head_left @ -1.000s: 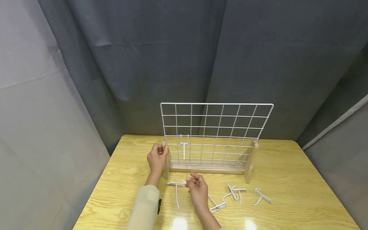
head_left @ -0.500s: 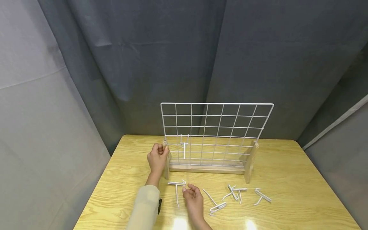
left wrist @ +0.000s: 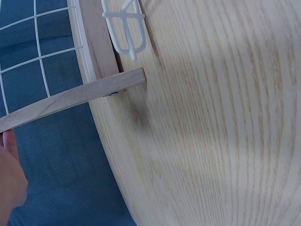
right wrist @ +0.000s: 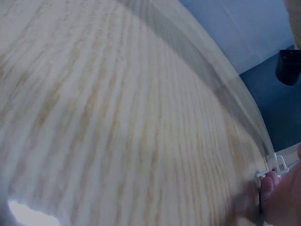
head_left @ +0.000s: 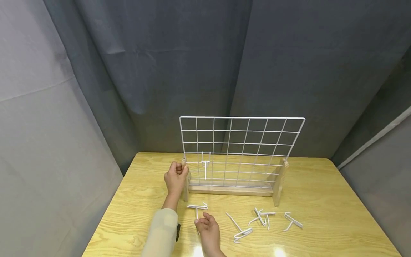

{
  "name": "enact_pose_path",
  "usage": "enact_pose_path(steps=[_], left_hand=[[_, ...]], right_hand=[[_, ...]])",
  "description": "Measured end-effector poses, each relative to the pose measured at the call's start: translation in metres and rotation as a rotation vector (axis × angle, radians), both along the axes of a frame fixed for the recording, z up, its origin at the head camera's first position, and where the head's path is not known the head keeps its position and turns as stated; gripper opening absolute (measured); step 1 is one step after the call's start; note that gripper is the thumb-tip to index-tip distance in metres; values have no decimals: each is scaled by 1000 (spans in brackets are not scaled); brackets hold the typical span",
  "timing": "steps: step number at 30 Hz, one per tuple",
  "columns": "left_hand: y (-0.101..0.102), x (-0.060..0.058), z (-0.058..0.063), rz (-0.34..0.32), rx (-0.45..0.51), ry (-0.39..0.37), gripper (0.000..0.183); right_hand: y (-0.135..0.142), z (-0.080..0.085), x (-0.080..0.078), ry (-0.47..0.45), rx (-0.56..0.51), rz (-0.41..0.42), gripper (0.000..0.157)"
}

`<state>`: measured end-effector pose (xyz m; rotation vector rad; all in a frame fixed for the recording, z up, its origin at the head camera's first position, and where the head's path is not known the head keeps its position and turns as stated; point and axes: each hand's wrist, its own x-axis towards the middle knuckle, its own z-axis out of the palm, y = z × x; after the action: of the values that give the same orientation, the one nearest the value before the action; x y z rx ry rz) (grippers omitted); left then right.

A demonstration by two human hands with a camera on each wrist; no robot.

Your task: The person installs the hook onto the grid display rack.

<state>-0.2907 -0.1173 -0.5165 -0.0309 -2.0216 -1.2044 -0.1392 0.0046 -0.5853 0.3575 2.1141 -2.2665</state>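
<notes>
A white wire grid panel (head_left: pixel 236 143) stands in a wooden base (head_left: pixel 231 190) on the table. My left hand (head_left: pixel 174 177) pinches the top of the wooden side post (left wrist: pixel 70 99) at the left end. On the panel's left part hangs one white wire hook (head_left: pixel 206 170). In front of the base lies another wire hook (head_left: pixel 197 206), its stem pointing toward me. My right hand (head_left: pixel 209 230) is at that stem, fingers loosely bent, with a fingertip covering part of it. In the right wrist view the fingertips (right wrist: pixel 268 182) are beside this hook (right wrist: pixel 277 165); a grip is not visible.
Several more white wire hooks lie to the right: a single hook (head_left: pixel 242 232), an overlapping pair (head_left: pixel 261 215) and another hook (head_left: pixel 293 220). The right wooden post (head_left: pixel 280 184) holds the panel's other end. Grey curtains (head_left: pixel 192 71) stand around the wooden table (head_left: pixel 314 185).
My right hand has moved left and toward me, from near the hook's right end to its stem. My left hand has stayed on the post. The hooks have not moved.
</notes>
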Motion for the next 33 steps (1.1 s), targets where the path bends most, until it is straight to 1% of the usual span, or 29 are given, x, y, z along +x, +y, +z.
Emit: enact_pose_path(steps=[6, 12, 14, 16, 18, 21, 23, 25, 27, 31, 33], left_hand=[[-2, 0, 0, 12, 6, -9, 15], [-4, 0, -1, 10, 6, -5, 14], [-4, 0, -2, 11, 8, -4, 14], [-5, 0, -2, 9, 14, -4, 14], [-5, 0, -2, 7, 17, -5, 14], [-5, 0, -3, 4, 14, 4, 14], [-5, 0, -3, 2, 10, 12, 15], [-4, 0, -3, 3, 10, 13, 15], [-3, 0, -3, 0, 14, 11, 14], [-2, 0, -3, -5, 18, 3, 14], [-1, 0, -2, -6, 20, 4, 14]], right_hand=[[-3, -1, -2, 45, 170, 21, 55], [-5, -9, -7, 72, 223, 11, 49], [-6, -14, -8, 88, 262, 13, 48], [-8, -17, -10, 104, 326, 13, 45], [-10, -20, -11, 125, 416, 9, 43], [-11, -20, -13, 153, 547, -20, 38], [-11, -18, -13, 165, 599, -33, 35], [-11, -16, -12, 161, 631, -42, 33], [-10, -14, -12, 163, 645, -34, 31], [-7, -14, -15, 177, 659, -9, 25], [-5, -14, -16, 169, 651, -6, 23]])
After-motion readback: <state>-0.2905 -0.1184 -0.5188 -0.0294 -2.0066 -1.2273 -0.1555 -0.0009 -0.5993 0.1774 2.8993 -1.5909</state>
